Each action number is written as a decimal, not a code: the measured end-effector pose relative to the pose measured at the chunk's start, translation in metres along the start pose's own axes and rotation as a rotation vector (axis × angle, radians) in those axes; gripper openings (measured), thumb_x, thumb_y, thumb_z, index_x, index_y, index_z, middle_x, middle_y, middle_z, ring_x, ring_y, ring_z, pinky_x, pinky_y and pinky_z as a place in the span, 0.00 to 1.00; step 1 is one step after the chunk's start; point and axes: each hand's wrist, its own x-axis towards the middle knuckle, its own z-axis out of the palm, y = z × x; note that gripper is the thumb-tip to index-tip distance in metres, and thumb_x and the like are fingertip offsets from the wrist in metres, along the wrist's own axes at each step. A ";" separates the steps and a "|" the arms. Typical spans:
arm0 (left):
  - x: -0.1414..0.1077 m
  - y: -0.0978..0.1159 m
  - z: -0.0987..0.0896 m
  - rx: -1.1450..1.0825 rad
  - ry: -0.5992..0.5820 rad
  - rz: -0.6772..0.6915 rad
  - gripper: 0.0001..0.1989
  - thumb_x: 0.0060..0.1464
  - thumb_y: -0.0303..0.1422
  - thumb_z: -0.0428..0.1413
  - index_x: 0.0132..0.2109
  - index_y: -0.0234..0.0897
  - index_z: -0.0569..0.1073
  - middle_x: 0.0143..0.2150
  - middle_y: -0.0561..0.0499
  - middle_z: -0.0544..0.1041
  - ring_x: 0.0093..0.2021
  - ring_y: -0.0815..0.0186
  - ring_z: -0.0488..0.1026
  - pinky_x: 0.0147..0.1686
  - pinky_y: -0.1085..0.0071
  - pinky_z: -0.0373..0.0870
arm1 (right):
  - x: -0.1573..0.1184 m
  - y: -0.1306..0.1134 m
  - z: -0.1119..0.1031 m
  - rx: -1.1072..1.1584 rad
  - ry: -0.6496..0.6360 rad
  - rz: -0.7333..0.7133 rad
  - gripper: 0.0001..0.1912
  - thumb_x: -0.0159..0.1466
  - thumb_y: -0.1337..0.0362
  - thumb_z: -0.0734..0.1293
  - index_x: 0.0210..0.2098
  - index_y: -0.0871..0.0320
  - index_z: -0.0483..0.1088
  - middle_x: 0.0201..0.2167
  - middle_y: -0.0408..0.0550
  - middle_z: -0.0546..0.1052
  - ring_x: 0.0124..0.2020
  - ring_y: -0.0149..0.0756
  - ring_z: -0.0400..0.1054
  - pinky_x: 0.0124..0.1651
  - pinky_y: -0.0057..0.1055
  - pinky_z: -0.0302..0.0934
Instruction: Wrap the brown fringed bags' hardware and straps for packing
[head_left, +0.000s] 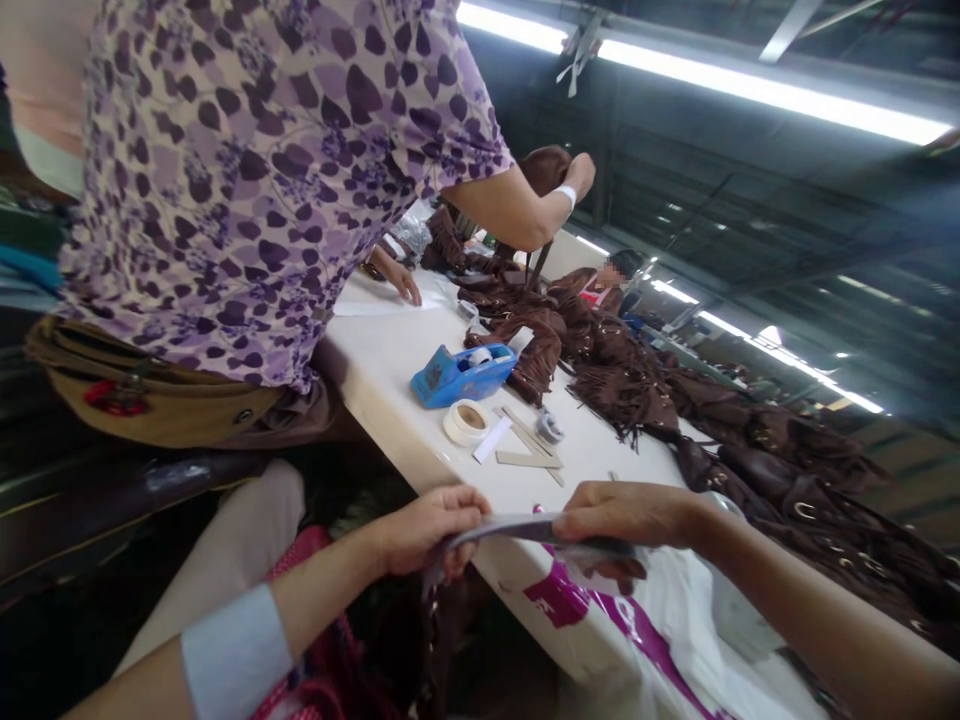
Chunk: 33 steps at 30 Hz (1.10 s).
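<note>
Left hand (439,530) and right hand (611,520) pinch the dark strap (517,527) between thumbs and fingers, its middle stretching across the gap; beyond, a blue tape dispenser (465,376) sits on the white table (390,350) under fluorescent tubes (772,92).

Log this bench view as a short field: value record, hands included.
left hand: pinches one part of a dark strap
right hand: grips the same strap further along
strap detail: blurred; what hangs below the left hand is hard to make out
surface: white table
tape: blue dispenser, cream roll beside it
flat pieces: several narrow strips near the roll
goods: brown fringed bags, heaped
packaging: plastic with purple print, near the right hand
co-worker: person in purple patterned top, at the table
</note>
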 end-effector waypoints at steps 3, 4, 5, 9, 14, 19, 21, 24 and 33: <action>0.006 0.025 -0.004 0.132 -0.063 0.113 0.19 0.46 0.41 0.62 0.41 0.39 0.65 0.21 0.63 0.65 0.16 0.76 0.55 0.17 0.79 0.51 | -0.005 0.009 -0.014 0.264 -0.084 -0.064 0.25 0.59 0.47 0.63 0.17 0.62 0.68 0.07 0.39 0.64 0.07 0.23 0.51 0.10 0.20 0.52; 0.007 0.031 -0.003 0.248 -0.059 0.172 0.19 0.44 0.38 0.64 0.40 0.39 0.66 0.23 0.62 0.66 0.19 0.75 0.57 0.19 0.79 0.53 | -0.007 0.012 -0.018 0.336 -0.118 -0.088 0.25 0.59 0.47 0.63 0.17 0.63 0.69 0.08 0.40 0.65 0.07 0.23 0.52 0.10 0.20 0.53; 0.008 0.034 -0.001 0.390 -0.029 0.249 0.16 0.44 0.35 0.64 0.38 0.38 0.66 0.25 0.60 0.66 0.22 0.74 0.60 0.22 0.78 0.57 | -0.008 0.015 -0.020 0.396 -0.156 -0.107 0.26 0.60 0.48 0.62 0.19 0.63 0.70 0.08 0.40 0.65 0.07 0.23 0.52 0.10 0.21 0.54; 0.004 0.027 0.008 0.955 0.205 0.640 0.05 0.57 0.31 0.53 0.33 0.36 0.70 0.33 0.52 0.70 0.36 0.65 0.68 0.37 0.71 0.65 | -0.008 0.023 -0.020 0.530 -0.257 -0.199 0.26 0.63 0.48 0.60 0.23 0.65 0.72 0.07 0.39 0.65 0.06 0.24 0.51 0.13 0.23 0.62; -0.005 -0.007 0.010 1.047 0.716 0.650 0.16 0.55 0.27 0.55 0.51 0.41 0.72 0.42 0.48 0.74 0.43 0.60 0.72 0.44 0.66 0.69 | 0.002 0.019 -0.011 0.603 -0.221 -0.340 0.26 0.65 0.50 0.60 0.23 0.65 0.72 0.07 0.38 0.63 0.06 0.23 0.48 0.16 0.23 0.66; -0.010 -0.020 0.007 0.846 0.904 0.640 0.09 0.58 0.29 0.52 0.45 0.39 0.72 0.41 0.47 0.77 0.43 0.59 0.74 0.46 0.64 0.69 | 0.006 -0.002 -0.011 0.609 -0.148 -0.475 0.26 0.66 0.50 0.58 0.26 0.66 0.72 0.06 0.37 0.61 0.05 0.23 0.46 0.15 0.24 0.65; -0.009 -0.016 0.008 0.837 0.906 0.627 0.09 0.60 0.30 0.50 0.45 0.39 0.72 0.43 0.46 0.77 0.45 0.59 0.73 0.49 0.63 0.67 | 0.005 -0.014 -0.009 0.593 -0.117 -0.496 0.27 0.65 0.48 0.58 0.27 0.66 0.72 0.06 0.37 0.61 0.06 0.23 0.46 0.16 0.24 0.65; -0.002 -0.009 0.014 0.808 0.927 0.586 0.10 0.61 0.30 0.48 0.46 0.39 0.72 0.46 0.43 0.76 0.48 0.57 0.72 0.52 0.62 0.64 | 0.006 -0.033 -0.004 0.585 -0.060 -0.525 0.27 0.64 0.47 0.59 0.26 0.65 0.71 0.06 0.37 0.61 0.06 0.23 0.48 0.16 0.22 0.64; -0.021 0.034 0.008 0.260 0.346 0.384 0.11 0.59 0.41 0.51 0.35 0.38 0.64 0.24 0.55 0.72 0.18 0.74 0.59 0.19 0.78 0.53 | -0.017 -0.003 -0.012 0.600 -0.135 -0.550 0.26 0.63 0.49 0.61 0.24 0.66 0.72 0.06 0.38 0.63 0.05 0.24 0.47 0.14 0.23 0.63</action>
